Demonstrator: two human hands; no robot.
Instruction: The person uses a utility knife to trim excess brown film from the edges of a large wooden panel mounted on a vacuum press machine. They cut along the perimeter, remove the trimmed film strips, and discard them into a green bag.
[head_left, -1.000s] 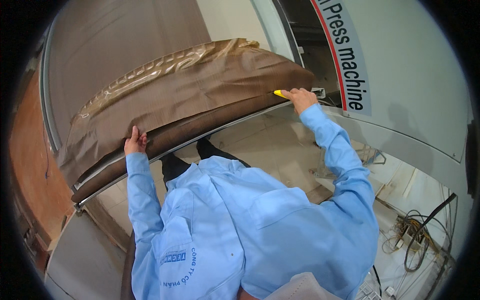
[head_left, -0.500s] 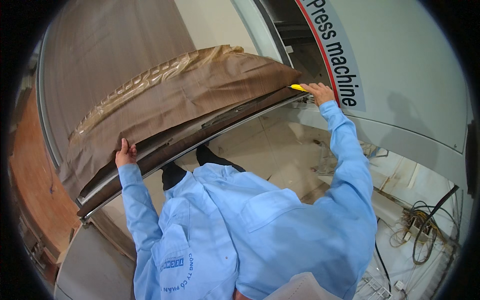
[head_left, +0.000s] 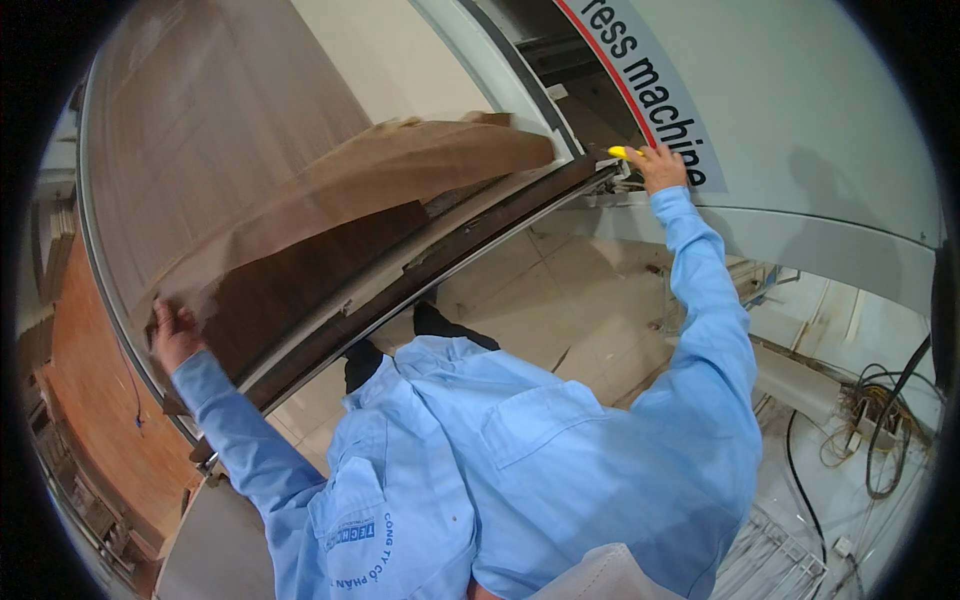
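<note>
My left hand (head_left: 178,335) is closed on the near left corner of a thin brown sheet (head_left: 290,205). The sheet's near side is raised in a curve and blurred by motion, with a darker brown surface (head_left: 320,255) showing below it. My right hand (head_left: 665,168) grips a yellow utility knife (head_left: 627,153) at the right end of the front edge, its tip pointing left. The sheet's right end lies a little left of the knife, apart from it. A dark brown strip (head_left: 480,222) runs along the front edge between my hands, beside a metal rail (head_left: 400,322).
On the right stands a large pale machine housing (head_left: 830,130) with a red-striped label. Tangled cables (head_left: 885,430) lie at the lower right. My feet are on the tiled floor (head_left: 520,290) just before the rail. Orange flooring (head_left: 105,370) shows at the left.
My left hand has moved left, lifting the sheet's near edge up and back and uncovering more of the dark surface. My right hand, with the knife, has shifted slightly right and farther away.
</note>
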